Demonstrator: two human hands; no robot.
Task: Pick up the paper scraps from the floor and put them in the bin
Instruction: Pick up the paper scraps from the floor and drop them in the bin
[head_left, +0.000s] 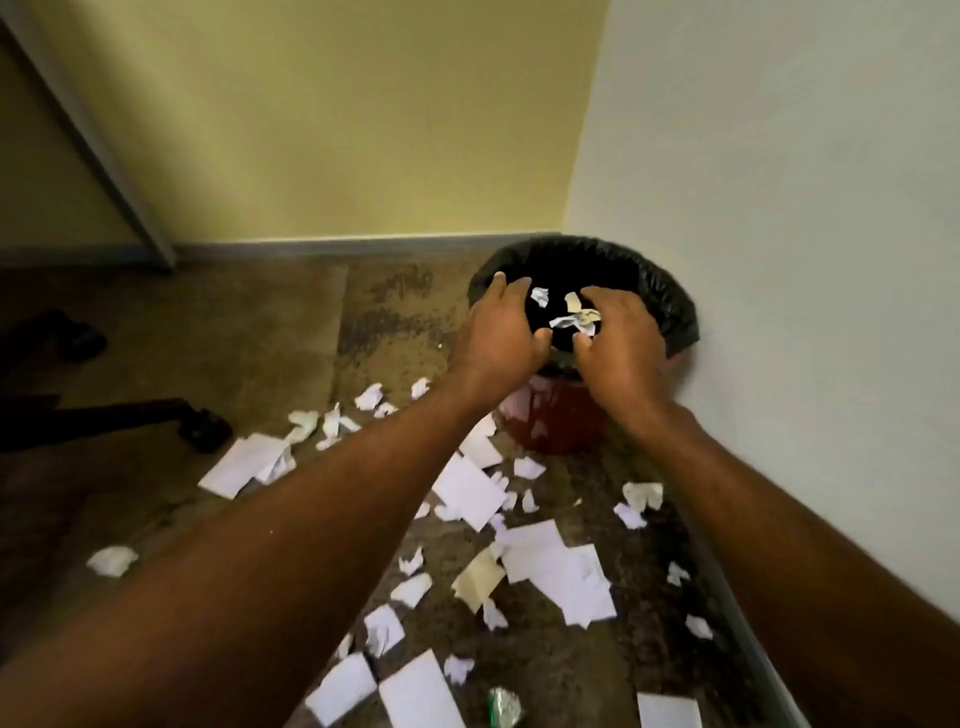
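1. Scraps of crumpled white paper (576, 318) sit right at the fingertips of my right hand (623, 348), over the dark mouth of the bin (670, 306). A smaller scrap (539, 296) shows between my two hands, nearer the left one.
2. My right hand's fingers curl downward beside the scraps. I cannot tell whether they are pinching the paper or are clear of it.
3. My left hand (501, 332) is relaxed, with its fingers loosely spread over the near-left part of the rim and nothing in it.
4. Inside the bin I see only blackness, so its depth and contents are hidden. My hands cover its near rim.
5. A glossy, wrinkled black liner (623, 254) is folded over the round rim. Below my wrists the smooth red body (550, 415) shows.
6. Beneath and between my forearms, loose paper (561, 566) litters the speckled brown floor (384, 312). Some pieces are flat white rectangles, some are small torn or crushed bits, and one sheet is yellowish. My arms hide part of it.
7. Below my left forearm, a crinkled silver-and-green wrapper (504, 706) is cut off by the bottom edge.
8. Far to the left of my left hand, a black chair base (119, 415) lies in shadow and is hard to make out.
9. Beyond my hands a matte yellow wall (337, 130) meets a white wall (779, 182), with a grey skirting (363, 244) along the floor.
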